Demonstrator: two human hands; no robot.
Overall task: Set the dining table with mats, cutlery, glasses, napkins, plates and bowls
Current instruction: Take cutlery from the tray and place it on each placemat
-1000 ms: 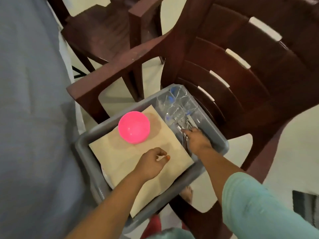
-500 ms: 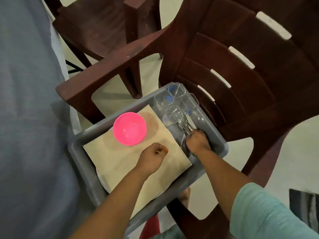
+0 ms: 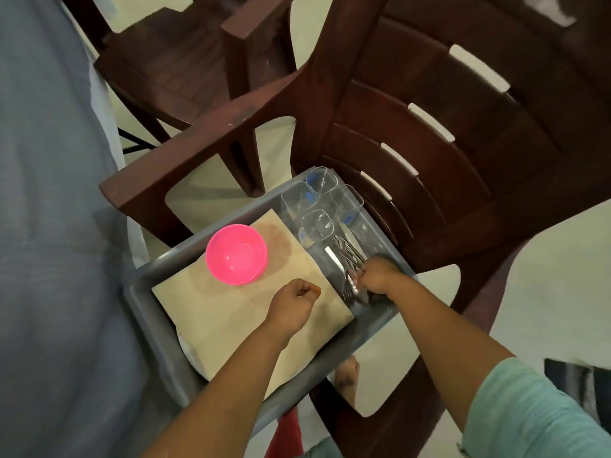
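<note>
A grey tub [image 3: 158,269] sits on a dark brown chair [image 3: 429,133]. Inside it lies a stack of beige mats [image 3: 231,309] with a pink bowl [image 3: 236,254] on top. Several clear glasses [image 3: 317,206] stand at the tub's far right corner, and a bundle of metal cutlery [image 3: 344,259] lies along its right side. My right hand [image 3: 377,276] grips the cutlery bundle. My left hand [image 3: 292,304] is a fist above the mats, fingers curled with nothing visible in them. The white edge of a plate [image 3: 186,350] shows under the mats.
The dining table under a grey cloth [image 3: 49,226] fills the left side, right beside the tub. A second brown chair [image 3: 172,61] stands behind. The chair's armrest [image 3: 198,150] runs above the tub's far side. Pale floor [image 3: 545,259] lies to the right.
My right hand went from touching the cutlery to curling round the bundle. My left hand has shut tighter into a fist over the mats.
</note>
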